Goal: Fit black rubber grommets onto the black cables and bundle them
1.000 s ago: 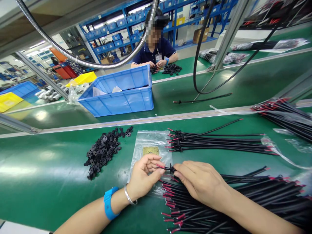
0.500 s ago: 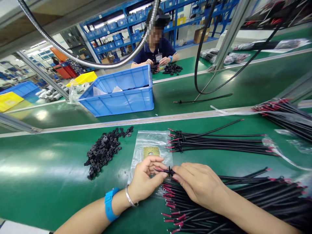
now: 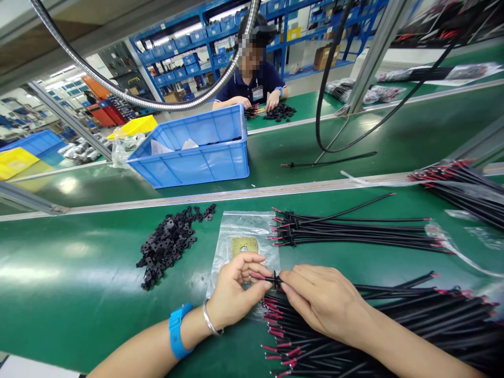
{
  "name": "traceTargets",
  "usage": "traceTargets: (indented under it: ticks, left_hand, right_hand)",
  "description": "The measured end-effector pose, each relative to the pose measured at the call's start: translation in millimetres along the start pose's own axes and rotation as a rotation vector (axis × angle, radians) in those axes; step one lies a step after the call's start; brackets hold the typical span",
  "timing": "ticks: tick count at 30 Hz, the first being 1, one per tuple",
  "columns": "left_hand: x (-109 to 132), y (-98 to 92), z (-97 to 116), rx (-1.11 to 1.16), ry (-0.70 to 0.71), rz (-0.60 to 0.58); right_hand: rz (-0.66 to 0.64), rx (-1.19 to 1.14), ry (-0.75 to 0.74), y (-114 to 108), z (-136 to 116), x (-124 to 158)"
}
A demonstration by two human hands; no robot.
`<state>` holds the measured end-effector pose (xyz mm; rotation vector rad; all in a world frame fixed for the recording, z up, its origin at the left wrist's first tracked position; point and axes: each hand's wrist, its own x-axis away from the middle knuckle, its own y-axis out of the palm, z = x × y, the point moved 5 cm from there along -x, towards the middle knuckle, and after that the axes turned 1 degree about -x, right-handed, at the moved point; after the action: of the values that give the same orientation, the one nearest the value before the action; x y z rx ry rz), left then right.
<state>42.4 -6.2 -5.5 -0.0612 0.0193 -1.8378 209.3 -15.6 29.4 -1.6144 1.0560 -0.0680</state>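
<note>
My left hand (image 3: 236, 291) pinches the red-tipped end of a black cable (image 3: 264, 277), where a small black clip (image 3: 275, 278) sits on it. My right hand (image 3: 321, 299) pinches the same cable just behind the clip. Both hands hover over a pile of black cables with red ends (image 3: 394, 331) at the bench's near edge. A second bundle of cables with clips on them (image 3: 346, 228) lies further back. A heap of loose black clips (image 3: 167, 244) lies to the left. A clear plastic bag with a yellow label (image 3: 244, 236) lies under my left hand.
A blue crate (image 3: 197, 155) stands on the conveyor belt beyond the bench rail. More cables (image 3: 457, 181) lie at the right. A hose (image 3: 129, 97) arcs overhead. Across the line a person in a dark shirt (image 3: 254, 81) handles black parts.
My hands have stayed almost in place, the fingers shifting slightly on the cable and clip. The person opposite has moved a hand onto the pile of parts.
</note>
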Motion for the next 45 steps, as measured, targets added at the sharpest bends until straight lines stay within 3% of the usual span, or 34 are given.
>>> traceTargets:
  ticks: [18,27,30,33,36,38,41,45]
  left_hand:
    - [1.1,0.0,1.0,0.041,-0.017,-0.014]
    - [-0.1,1.7,7.1,-0.108,0.061,-0.035]
    - [-13.6,-20.5,20.2,-0.423,0.171,-0.029]
    - [-32.1,-71.1,32.0,-1.005,0.297,0.117]
    - [-45.5,-133.3,29.5,-1.435,0.211,0.347]
    - [-50.3,-162.6,21.7,-1.553,0.106,0.38]
    - [-53.4,-179.5,15.1,-1.568,0.063,0.362]
    - [-55.3,-176.1,16.0,-1.536,0.078,0.366]
  right_hand:
    - [0.021,-0.011,-0.024,-1.9,-1.6,0.1]
    - [0.006,0.029,-0.059,-3.4,-0.5,-1.4]
    - [0.023,0.179,-0.043,-13.8,13.6,-2.6]
    - [0.003,0.391,0.056,-22.5,39.1,-3.2]
    - [-0.098,0.509,0.186,-19.0,65.2,-0.9]
    - [-0.142,0.52,0.274,-12.2,77.5,2.8]
    - [-0.139,0.468,0.319,-1.4,84.0,8.0]
    - [-0.085,0.319,0.295,4.5,83.4,11.1]
